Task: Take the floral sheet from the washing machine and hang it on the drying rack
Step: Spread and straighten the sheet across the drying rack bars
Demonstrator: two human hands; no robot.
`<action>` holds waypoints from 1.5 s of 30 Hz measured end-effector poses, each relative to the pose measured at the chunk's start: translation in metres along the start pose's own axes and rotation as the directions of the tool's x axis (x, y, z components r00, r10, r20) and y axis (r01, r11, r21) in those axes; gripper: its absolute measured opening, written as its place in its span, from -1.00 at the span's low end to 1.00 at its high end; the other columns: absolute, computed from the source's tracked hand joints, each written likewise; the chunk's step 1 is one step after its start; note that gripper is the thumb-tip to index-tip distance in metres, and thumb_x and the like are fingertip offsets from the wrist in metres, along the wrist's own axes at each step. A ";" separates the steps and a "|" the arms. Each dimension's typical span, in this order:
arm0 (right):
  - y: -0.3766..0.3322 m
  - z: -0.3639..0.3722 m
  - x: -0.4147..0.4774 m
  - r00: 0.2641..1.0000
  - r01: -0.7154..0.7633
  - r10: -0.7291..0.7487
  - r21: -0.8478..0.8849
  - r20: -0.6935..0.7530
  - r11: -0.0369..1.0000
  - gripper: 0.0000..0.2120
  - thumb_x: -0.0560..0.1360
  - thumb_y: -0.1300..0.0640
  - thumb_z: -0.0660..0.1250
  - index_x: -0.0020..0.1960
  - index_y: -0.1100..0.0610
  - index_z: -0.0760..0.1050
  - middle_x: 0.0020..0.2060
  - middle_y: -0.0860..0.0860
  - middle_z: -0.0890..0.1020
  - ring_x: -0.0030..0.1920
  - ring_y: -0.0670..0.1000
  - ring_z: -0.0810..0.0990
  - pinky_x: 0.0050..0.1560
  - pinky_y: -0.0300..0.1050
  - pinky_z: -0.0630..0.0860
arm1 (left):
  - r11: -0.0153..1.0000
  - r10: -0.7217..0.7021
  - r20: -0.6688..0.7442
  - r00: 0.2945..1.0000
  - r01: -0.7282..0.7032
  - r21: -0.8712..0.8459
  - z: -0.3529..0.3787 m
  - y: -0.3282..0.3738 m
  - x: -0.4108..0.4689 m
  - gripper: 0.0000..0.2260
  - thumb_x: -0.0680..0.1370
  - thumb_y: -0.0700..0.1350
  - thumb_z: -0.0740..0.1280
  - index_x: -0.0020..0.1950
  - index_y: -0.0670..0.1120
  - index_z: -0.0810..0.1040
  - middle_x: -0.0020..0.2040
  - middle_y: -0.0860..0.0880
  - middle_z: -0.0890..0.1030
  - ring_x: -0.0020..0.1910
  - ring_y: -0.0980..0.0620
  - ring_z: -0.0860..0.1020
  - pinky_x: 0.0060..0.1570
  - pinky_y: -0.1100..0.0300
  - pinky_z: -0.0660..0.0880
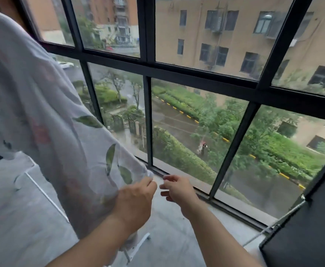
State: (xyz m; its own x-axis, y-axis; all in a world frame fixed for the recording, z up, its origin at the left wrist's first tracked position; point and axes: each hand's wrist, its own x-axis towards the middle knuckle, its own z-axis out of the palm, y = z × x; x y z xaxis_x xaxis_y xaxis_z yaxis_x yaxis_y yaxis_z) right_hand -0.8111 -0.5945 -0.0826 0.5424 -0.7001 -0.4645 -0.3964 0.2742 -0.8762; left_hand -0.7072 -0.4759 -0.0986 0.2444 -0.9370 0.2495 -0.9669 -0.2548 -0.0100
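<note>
White floral sheet (42, 112), corner edge pinched by left hand (136, 201); right hand (177, 187) beside, fingers (169, 178) loose, empty.

The far wall is occupied by a large window (196, 70), divided into panes by a black metal frame (148, 116). A pale grey floor (13, 218) is laid up to a low sill (234, 216) beneath the glass. A dark panel (311, 218) is set at the near right. Flat, overcast daylight is admitted. Tan buildings (225, 35), green hedges (177, 151) and a wet road (173, 120) are seen outside.
</note>
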 end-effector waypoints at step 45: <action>-0.075 -0.014 -0.014 0.519 0.784 -0.724 0.084 0.454 0.615 -0.87 0.41 0.21 0.49 -0.10 0.01 0.68 -0.33 -0.12 0.69 -0.27 -0.17 0.66 -0.18 -0.35 0.49 | 0.520 -0.846 -0.187 0.499 0.697 -0.495 -0.081 0.068 -0.012 -0.93 0.57 -0.05 0.32 0.03 0.04 0.47 -0.18 0.01 0.63 -0.15 -0.06 0.61 -0.25 0.11 0.49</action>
State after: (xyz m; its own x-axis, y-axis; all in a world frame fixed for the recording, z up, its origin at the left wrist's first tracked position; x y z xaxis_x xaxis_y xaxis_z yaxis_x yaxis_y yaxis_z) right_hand -0.7992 -0.6139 -0.0087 0.9050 -0.2625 0.3348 0.2437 -0.3251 -0.9137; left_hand -0.7821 -0.4633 -0.0241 0.9267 -0.2071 0.3137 -0.3683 -0.6669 0.6478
